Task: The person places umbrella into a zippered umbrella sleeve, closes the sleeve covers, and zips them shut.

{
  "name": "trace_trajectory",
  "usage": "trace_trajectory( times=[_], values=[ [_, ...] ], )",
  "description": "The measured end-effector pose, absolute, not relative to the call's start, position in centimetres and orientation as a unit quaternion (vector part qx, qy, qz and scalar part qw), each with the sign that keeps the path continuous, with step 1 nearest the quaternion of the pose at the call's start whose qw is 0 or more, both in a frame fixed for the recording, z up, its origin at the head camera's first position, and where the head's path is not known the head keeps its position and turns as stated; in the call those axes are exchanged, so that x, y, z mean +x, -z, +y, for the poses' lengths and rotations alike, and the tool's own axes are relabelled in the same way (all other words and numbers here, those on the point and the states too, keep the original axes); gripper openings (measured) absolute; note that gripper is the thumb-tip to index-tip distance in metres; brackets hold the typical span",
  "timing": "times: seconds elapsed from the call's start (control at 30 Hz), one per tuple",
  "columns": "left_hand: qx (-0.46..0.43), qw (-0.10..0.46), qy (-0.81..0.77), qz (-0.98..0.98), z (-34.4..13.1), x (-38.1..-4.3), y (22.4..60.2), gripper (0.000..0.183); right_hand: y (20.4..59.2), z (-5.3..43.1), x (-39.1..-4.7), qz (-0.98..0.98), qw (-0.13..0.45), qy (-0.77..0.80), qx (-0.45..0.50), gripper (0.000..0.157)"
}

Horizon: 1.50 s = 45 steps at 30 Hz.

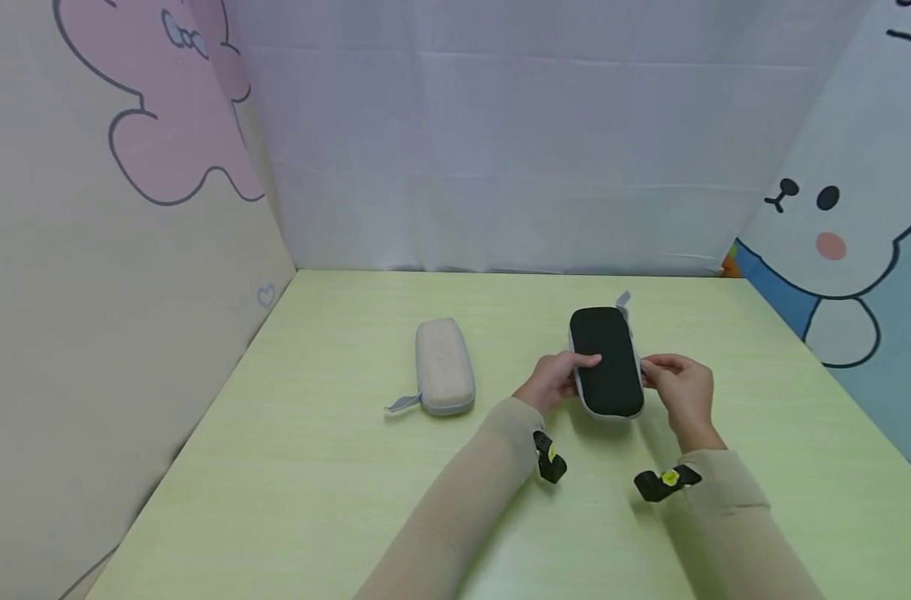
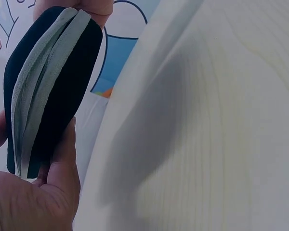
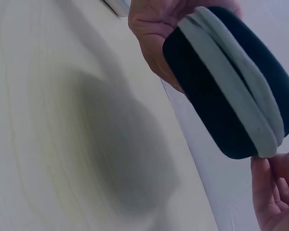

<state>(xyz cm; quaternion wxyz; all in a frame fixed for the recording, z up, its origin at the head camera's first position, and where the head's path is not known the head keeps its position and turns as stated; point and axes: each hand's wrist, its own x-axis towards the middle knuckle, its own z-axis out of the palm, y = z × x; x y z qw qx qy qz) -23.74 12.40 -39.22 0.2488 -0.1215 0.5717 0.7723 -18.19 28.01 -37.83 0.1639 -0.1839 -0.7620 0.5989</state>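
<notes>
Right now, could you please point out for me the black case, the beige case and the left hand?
Black case (image 1: 613,367), head view: middle of its black face.
Beige case (image 1: 445,365), head view: its upper face.
Left hand (image 1: 555,377), head view: near the thumb's base.

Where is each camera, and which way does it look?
Head: on the head, facing forward and down at the table; left hand, right hand, sleeves show.
Left wrist: worn there, facing the black case; left hand near, right beyond.
Right wrist: worn there, facing that case; right hand near, left beyond.
Both wrist views share the case's pale band.
</notes>
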Motion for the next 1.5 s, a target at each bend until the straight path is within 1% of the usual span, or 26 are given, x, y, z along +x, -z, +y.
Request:
trace_trajectory(
  times=[0.07,0.23,0.37,0.5,0.57,0.67,0.73,0.9,1.0,1.1,1.2,1.3,1.5],
  values=[
    [-0.123,0.246,-0.774,0.57,12.4,-23.7,39.2,0.028,37.5,27.8,-18.0,-0.757,0.158,-0.607,-0.186,0.006],
    [-0.115,0.242,-0.781,0.564,12.1,-23.9,39.1,0.028,38.4,28.4,-18.5,-0.761,0.155,-0.607,-0.166,0.007],
    [-0.107,0.246,-0.778,0.568,11.7,-24.1,39.2,0.028,40.2,29.7,-19.4,-0.769,0.143,-0.605,-0.146,0.005],
    [-0.106,0.253,-0.773,0.572,11.5,-24.3,39.3,0.026,42.5,31.1,-20.5,-0.773,0.142,-0.607,-0.12,0.012],
    [-0.109,0.253,-0.774,0.571,11.5,-24.4,39.5,0.026,43.1,31.2,-20.6,-0.769,0.144,-0.612,-0.116,0.01],
    [-0.118,0.246,-0.776,0.569,11.5,-24.5,39.7,0.027,42.0,30.2,-19.8,-0.773,0.141,-0.607,-0.116,0.008],
    [-0.121,0.242,-0.776,0.57,11.5,-24.6,39.8,0.028,40.5,29.1,-18.8,-0.775,0.137,-0.606,-0.117,0.008],
    [-0.125,0.241,-0.771,0.575,11.5,-24.7,39.7,0.031,38.0,27.9,-17.3,-0.783,0.117,-0.602,-0.107,0.019],
    [-0.126,0.239,-0.773,0.575,11.5,-24.6,39.6,0.029,37.7,27.8,-17.1,-0.788,0.108,-0.596,-0.11,0.024],
    [-0.125,0.236,-0.777,0.57,11.5,-24.6,39.7,0.027,38.1,28.0,-17.3,-0.792,0.106,-0.589,-0.119,0.019],
    [-0.125,0.234,-0.782,0.564,11.5,-24.7,39.8,0.026,38.1,27.9,-17.2,-0.797,0.104,-0.583,-0.117,0.019],
    [-0.131,0.23,-0.786,0.558,11.4,-24.8,39.8,0.026,37.8,27.8,-16.9,-0.8,0.1,-0.581,-0.112,0.023],
    [-0.144,0.223,-0.791,0.552,11.3,-24.9,39.7,0.03,37.7,27.5,-16.9,-0.798,0.093,-0.586,-0.107,0.022]
  ],
)
